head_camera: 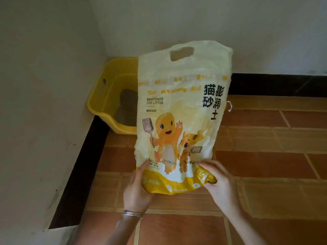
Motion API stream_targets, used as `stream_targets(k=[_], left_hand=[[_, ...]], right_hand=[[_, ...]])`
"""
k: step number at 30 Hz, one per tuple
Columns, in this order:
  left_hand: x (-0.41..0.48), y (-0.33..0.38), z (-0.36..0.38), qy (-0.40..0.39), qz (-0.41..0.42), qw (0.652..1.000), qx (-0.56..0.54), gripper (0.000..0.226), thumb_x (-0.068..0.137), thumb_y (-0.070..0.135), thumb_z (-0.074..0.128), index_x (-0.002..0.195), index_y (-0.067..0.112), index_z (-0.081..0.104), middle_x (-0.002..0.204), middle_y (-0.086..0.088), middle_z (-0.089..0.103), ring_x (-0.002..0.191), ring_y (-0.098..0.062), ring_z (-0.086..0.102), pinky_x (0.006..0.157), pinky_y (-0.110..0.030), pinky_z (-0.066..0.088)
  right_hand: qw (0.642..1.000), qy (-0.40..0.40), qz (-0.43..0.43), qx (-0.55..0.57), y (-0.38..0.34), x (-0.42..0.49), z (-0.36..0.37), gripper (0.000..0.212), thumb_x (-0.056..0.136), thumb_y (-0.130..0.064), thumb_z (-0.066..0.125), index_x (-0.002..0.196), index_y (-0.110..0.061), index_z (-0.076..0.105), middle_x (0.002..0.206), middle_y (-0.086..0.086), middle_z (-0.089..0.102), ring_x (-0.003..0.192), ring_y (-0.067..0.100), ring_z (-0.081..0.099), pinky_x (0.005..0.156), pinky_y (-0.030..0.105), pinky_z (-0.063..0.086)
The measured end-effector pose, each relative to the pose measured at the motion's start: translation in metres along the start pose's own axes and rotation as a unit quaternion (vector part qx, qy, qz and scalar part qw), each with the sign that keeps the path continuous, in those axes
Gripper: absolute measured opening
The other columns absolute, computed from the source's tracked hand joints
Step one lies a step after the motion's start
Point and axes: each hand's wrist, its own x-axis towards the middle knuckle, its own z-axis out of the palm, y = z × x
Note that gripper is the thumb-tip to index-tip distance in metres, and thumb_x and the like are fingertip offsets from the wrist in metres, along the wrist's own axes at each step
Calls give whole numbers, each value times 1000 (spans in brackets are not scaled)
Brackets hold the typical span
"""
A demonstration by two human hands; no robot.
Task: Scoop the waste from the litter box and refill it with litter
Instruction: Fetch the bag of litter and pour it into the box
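Note:
A white and yellow bag of bentonite cat litter is held up in front of me, handle cut-out at the top. My left hand grips its lower left corner, and my right hand pinches the crumpled lower right corner. Behind the bag, in the room's corner, stands the yellow litter box with grey litter inside. The bag hides the box's right part. No scoop is in sight.
White walls with a dark skirting board close the corner on the left and at the back. The floor is of orange-brown tiles and stretches to the right and towards me.

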Motion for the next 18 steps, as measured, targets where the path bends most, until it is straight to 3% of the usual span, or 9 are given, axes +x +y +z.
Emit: stream_targets(k=[3, 7, 9, 12, 15, 18], left_hand=[[-9, 12, 3, 30, 16, 999, -37, 91, 54, 25, 78, 125, 56, 32, 113, 30, 48, 100, -15, 59, 65, -29, 52], [-15, 38, -4, 49, 22, 996, -70, 75, 48, 46, 63, 120, 49, 42, 108, 31, 52, 93, -1, 55, 65, -21, 50], [-16, 47, -13, 56, 26, 995, -76, 72, 46, 49, 59, 116, 49, 44, 105, 30, 54, 92, 0, 55, 63, -17, 47], [-13, 56, -33, 70, 42, 995, -61, 63, 49, 52, 60, 111, 48, 49, 101, 29, 59, 88, 2, 56, 60, -24, 50], [-11, 64, -58, 79, 69, 994, -30, 58, 51, 55, 59, 108, 46, 52, 95, 29, 57, 78, 3, 56, 55, -16, 44], [-14, 71, -78, 80, 73, 994, -11, 55, 51, 55, 57, 105, 49, 52, 94, 30, 58, 76, 3, 56, 53, -14, 40]], right_hand=[[1000, -1, -14, 8, -12, 8, -29, 37, 64, -3, 77, 99, -14, 71, 101, -8, 64, 91, -2, 60, 75, 7, 45], [999, -29, -23, 11, -33, 29, -65, 34, 61, -8, 72, 94, -16, 72, 94, -8, 67, 86, -7, 60, 72, 4, 42], [998, -63, 4, 10, -44, 41, -78, 38, 60, -3, 76, 94, -20, 72, 83, -19, 67, 76, -13, 59, 64, 0, 39], [991, -118, 52, 25, -57, 53, -90, 48, 62, 9, 75, 92, -27, 70, 73, -30, 64, 66, -9, 58, 56, 4, 39], [989, -131, 43, 45, -67, 53, -94, 51, 65, 5, 76, 85, -41, 62, 76, -20, 66, 65, 2, 60, 54, 11, 42], [989, -131, 33, 56, -76, 52, -93, 48, 67, 2, 77, 83, -41, 62, 71, -16, 65, 60, 3, 58, 52, 14, 40]])
